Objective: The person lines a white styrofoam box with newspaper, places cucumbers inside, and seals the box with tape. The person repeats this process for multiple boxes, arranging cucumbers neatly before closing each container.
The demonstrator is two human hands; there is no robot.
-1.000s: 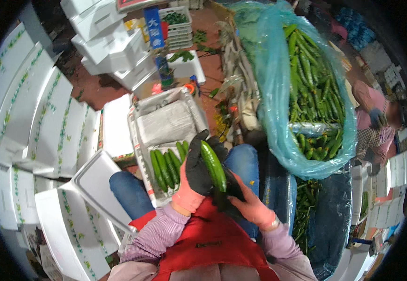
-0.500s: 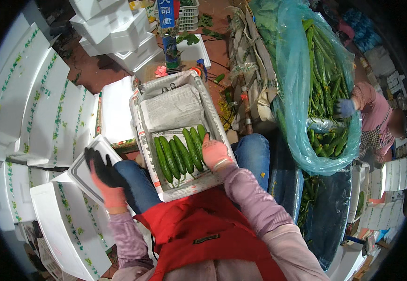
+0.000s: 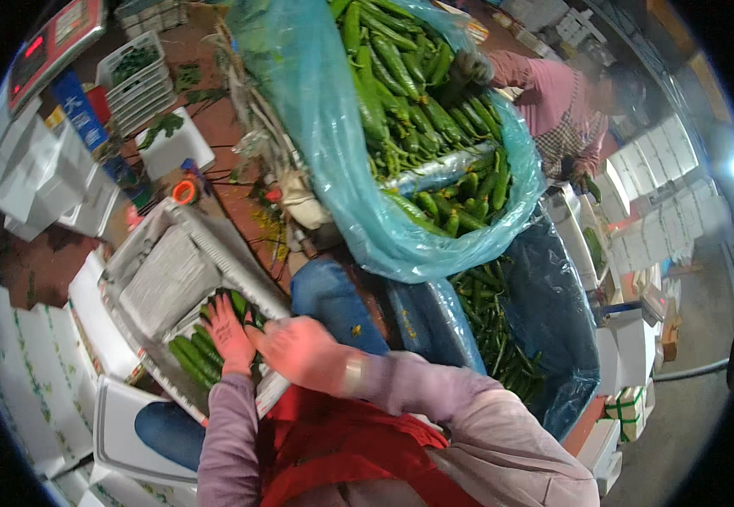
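Note:
A white foam box [image 3: 257,291] lined with newspaper [image 3: 168,279] rests across my lap. Green cucumbers [image 3: 191,359] lie side by side in its near half. My left hand [image 3: 230,336], in a pink glove, lies over the row with fingers stretched and touches the cucumbers. Close to its right is my right hand [image 3: 299,353], also in a pink glove, at the right end of the row. Its fingers are blurred and partly hidden, so what they hold does not show.
To the right stands a big blue plastic bag [image 3: 367,241] full of cucumbers. A dark blue lined bin [image 3: 557,329] holds more. Another person's gloved hand [image 3: 471,69] reaches into the bag. Foam boxes [image 3: 21,363] stand at left, a scale [image 3: 54,42] far left.
The view has swung right, so the box sits further left in the picture. My left hand has come from beside the box onto the cucumbers; both hands are now close together.

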